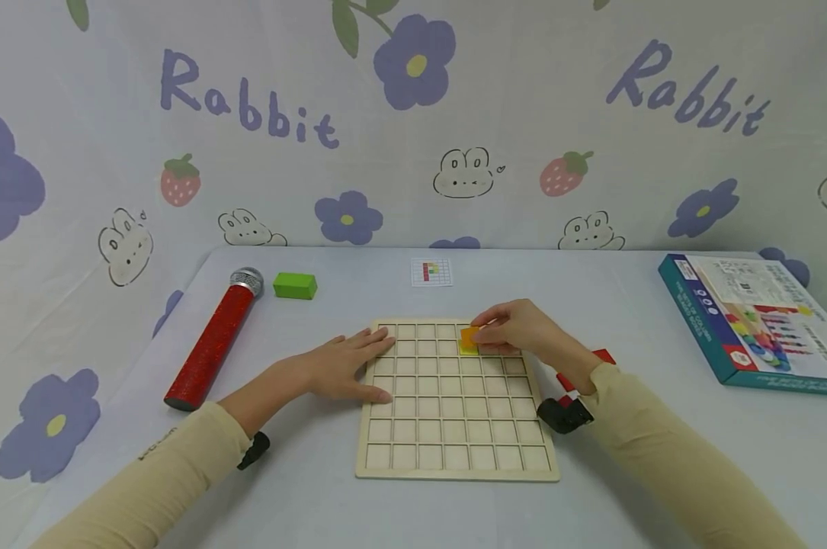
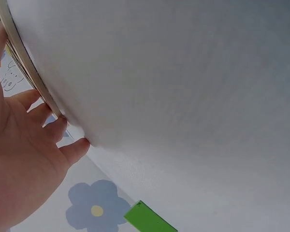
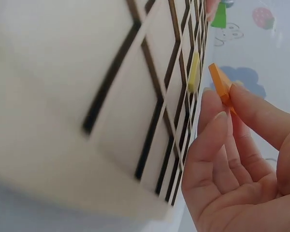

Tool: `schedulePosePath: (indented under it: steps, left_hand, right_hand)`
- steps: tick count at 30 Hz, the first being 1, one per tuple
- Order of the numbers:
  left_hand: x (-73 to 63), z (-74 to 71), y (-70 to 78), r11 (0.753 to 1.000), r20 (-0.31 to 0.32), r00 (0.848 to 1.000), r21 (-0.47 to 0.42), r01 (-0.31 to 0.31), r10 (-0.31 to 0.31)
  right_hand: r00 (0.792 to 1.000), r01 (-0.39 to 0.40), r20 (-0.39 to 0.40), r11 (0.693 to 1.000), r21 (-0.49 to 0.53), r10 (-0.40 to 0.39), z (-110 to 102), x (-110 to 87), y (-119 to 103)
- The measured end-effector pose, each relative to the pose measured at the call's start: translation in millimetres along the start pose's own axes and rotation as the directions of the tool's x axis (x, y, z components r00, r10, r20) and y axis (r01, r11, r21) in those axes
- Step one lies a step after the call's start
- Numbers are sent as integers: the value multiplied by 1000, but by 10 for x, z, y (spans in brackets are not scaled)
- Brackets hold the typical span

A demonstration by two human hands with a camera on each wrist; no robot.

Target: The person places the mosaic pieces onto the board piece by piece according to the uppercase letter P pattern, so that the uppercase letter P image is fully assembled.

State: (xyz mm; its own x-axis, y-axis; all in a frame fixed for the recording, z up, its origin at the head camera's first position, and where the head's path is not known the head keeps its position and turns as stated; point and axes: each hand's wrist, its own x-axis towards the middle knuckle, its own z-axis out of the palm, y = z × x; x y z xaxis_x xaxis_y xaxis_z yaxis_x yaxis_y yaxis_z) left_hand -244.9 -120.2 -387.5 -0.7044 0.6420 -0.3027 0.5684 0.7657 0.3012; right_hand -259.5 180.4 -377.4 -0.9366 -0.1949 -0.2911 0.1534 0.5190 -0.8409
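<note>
A wooden grid board (image 1: 430,432) lies flat on the table in the head view. My right hand (image 1: 516,329) is over its upper right part and pinches a square orange tile (image 3: 221,83) between thumb and fingers. Just below the orange tile, a yellow tile (image 3: 194,72) sits in a cell near the far side of the board. Spread out flat, my left hand (image 1: 344,366) rests on the board's left edge; in the left wrist view its fingertips (image 2: 77,150) lie along that edge.
A red microphone (image 1: 210,343) and a green block (image 1: 295,286) lie to the left. Behind the board is a small card (image 1: 431,272) with a coloured grid pattern. A game box (image 1: 763,328) lies at the right. Something red (image 1: 604,356) shows partly behind the right forearm.
</note>
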Motion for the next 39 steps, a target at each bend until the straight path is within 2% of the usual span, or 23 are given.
schedulePosePath:
  steps: [13, 26, 35, 39]
  left_hand:
    - [9, 1, 17, 1000, 6, 1000, -5, 4, -4]
    - [8, 10, 10, 1000, -1, 1000, 1, 8, -8]
    - [4, 6, 9, 1000, 0, 1000, -1, 18, -18]
    - [1, 7, 7, 1000, 0, 1000, -4, 15, -15]
  right_hand:
    - [999, -36, 39, 996, 87, 32, 179, 96, -95]
    - [1000, -2, 26, 999, -54, 4, 267, 83, -146]
    - [1000, -5, 16, 997, -82, 6, 268, 78, -194]
    - [999, 26, 46, 997, -79, -22, 232, 71, -188]
